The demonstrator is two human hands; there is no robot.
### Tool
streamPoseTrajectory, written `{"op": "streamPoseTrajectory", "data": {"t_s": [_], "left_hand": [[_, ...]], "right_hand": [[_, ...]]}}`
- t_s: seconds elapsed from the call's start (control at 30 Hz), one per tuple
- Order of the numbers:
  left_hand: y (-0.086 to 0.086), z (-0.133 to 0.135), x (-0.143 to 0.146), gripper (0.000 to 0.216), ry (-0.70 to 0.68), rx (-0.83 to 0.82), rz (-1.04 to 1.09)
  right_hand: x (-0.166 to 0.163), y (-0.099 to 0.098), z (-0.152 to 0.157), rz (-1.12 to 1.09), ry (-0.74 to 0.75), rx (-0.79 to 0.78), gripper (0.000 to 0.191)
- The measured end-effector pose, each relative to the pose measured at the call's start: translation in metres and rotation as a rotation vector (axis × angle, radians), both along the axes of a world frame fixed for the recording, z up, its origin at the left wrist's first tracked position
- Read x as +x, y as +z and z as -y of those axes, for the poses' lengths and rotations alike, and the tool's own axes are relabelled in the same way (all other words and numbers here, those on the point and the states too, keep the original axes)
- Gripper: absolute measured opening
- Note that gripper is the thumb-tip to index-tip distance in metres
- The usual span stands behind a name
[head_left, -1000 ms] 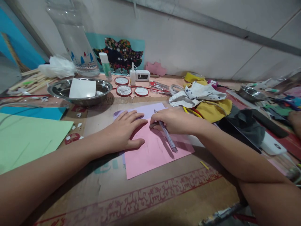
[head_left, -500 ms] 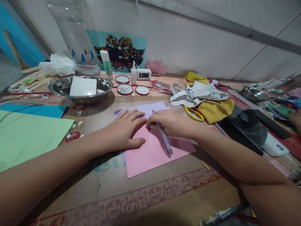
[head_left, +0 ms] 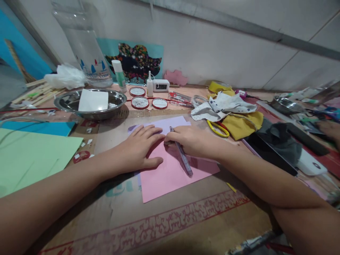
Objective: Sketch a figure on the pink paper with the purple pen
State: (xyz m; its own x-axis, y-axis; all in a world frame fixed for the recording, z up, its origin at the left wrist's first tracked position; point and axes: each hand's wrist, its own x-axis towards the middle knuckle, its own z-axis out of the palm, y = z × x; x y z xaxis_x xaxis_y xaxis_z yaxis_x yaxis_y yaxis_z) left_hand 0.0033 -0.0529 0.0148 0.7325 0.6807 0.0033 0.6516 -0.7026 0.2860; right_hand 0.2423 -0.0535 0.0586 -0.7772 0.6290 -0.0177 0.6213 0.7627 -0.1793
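Note:
A sheet of pink paper (head_left: 159,184) lies on a purple sheet (head_left: 172,121), which shows along the far and left edges. My left hand (head_left: 140,148) rests flat on the paper, fingers spread and thumb pointing to the right. Close beside it, my right hand (head_left: 187,140) is closed around a slim pen (head_left: 183,157) with a purple patterned barrel. The pen slants across the hand, one end above the knuckles and the other towards me. The right fingertips are down at the paper near the left index finger; what is under them is hidden.
A metal bowl (head_left: 117,108) holding white paper stands at the back left, near round lids of small white beads (head_left: 140,102), a glue stick (head_left: 120,78) and a bottle (head_left: 91,53). Green paper (head_left: 32,159) lies left. Yellow-handled scissors (head_left: 217,129), cloths and a phone (head_left: 273,152) lie right. Another person's hand (head_left: 329,129) shows far right.
The right hand and pen have shifted very slightly, with the pen's near end a little further left. The left hand stays flat on the paper. The view has tilted a little.

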Motion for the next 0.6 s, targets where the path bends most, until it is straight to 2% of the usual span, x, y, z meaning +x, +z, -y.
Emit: {"op": "streamPoseTrajectory", "data": {"t_s": [0.1, 0.23, 0.37, 0.53, 0.6], "left_hand": [[0.001, 0.0004, 0.0001, 0.077, 0.002, -0.004, -0.006], [0.0008, 0.0003, -0.0001, 0.079, -0.004, 0.003, -0.017], [-0.0016, -0.0003, -0.0003, 0.079, -0.006, 0.012, -0.006], [-0.0027, -0.0004, -0.0001, 0.081, -0.003, 0.009, 0.002], [-0.0025, -0.0003, 0.0, 0.08, -0.007, 0.009, 0.004]], "right_hand": [[-0.0002, 0.0003, 0.0005, -0.04, 0.033, -0.029, 0.024], [0.0003, 0.0001, -0.0011, -0.002, 0.004, 0.014, 0.025], [0.0011, -0.0017, -0.0035, -0.051, 0.023, -0.061, 0.023], [0.0034, -0.0067, -0.007, -0.039, -0.034, -0.03, 0.021], [0.0039, -0.0076, -0.0071, -0.08, -0.034, -0.07, 0.02]]}}
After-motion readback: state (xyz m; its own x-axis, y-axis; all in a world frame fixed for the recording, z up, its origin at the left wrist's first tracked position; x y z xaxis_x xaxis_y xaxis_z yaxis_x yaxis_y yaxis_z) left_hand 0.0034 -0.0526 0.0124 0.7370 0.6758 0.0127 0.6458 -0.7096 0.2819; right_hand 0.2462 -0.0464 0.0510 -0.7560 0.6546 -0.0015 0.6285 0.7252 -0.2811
